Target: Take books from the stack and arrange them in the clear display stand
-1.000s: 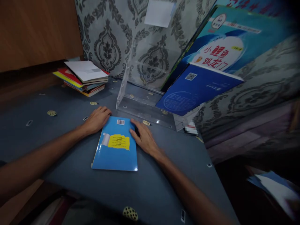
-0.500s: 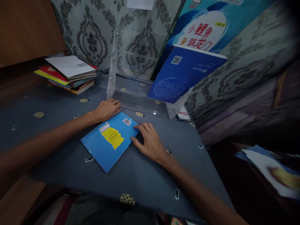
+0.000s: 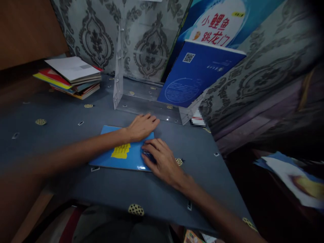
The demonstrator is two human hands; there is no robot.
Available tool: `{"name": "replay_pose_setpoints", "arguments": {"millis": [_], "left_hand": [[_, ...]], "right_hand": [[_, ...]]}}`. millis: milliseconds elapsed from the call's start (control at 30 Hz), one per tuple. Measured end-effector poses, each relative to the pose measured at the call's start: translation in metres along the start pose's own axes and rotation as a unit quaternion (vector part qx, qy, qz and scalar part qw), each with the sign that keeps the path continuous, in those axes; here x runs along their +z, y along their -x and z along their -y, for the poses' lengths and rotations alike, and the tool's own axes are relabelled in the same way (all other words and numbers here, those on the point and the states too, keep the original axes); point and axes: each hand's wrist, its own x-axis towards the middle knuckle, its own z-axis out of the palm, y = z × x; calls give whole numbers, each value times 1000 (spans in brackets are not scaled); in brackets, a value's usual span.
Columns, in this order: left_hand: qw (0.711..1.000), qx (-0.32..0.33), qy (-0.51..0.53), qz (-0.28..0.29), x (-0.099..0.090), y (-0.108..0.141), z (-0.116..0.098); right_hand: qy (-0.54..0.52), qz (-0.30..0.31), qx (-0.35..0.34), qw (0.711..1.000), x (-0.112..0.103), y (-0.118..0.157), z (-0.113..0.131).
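A thin blue book (image 3: pixel 106 155) with a yellow text patch lies flat on the dark grey cloth-covered table. My left hand (image 3: pixel 143 127) rests palm down over its upper right part, fingers stretched past the far edge. The left wrist and forearm hide much of the cover, including the barcode. At the book's right edge is my right hand (image 3: pixel 162 160), its fingers bent and its thumb held apart, touching the edge without a visible grip. Beyond both hands stands a clear acrylic rack (image 3: pixel 149 108). A dark blue book (image 3: pixel 192 74) leans in its right side.
A taller blue-green picture book (image 3: pixel 220 23) stands behind the dark blue one. At the back left is an uneven stack of books (image 3: pixel 73 77). Patterned wallpaper (image 3: pixel 97 37) backs the table. Papers (image 3: pixel 293 182) lie off the right side, lower than the tabletop.
The blue book has turned, so its near edge now runs nearly level across my view. My left hand has slid right across it. My right hand stays by the right edge.
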Motion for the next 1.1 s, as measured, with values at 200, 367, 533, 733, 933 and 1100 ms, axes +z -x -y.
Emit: {"name": "replay_pose_setpoints", "arguments": {"millis": [200, 367, 533, 733, 933, 1100], "left_hand": [[996, -86, 24, 15, 6, 38, 42], [990, -92, 106, -15, 6, 77, 91], [977, -106, 183, 27, -2, 97, 97], [845, -59, 459, 269, -39, 111, 71], [936, 8, 309, 168, -48, 90, 41], [980, -19, 200, 2, -25, 51, 33]], "right_hand": [[4, -7, -16, 1000, 8, -6, -8], [15, 21, -37, 999, 4, 5, 1], [59, 24, -82, 995, -3, 14, -15], [92, -55, 80, 991, -12, 4, -55], [4, 0, 141, 990, -2, -19, -63], [6, -5, 140, 990, -9, -31, -52]]}}
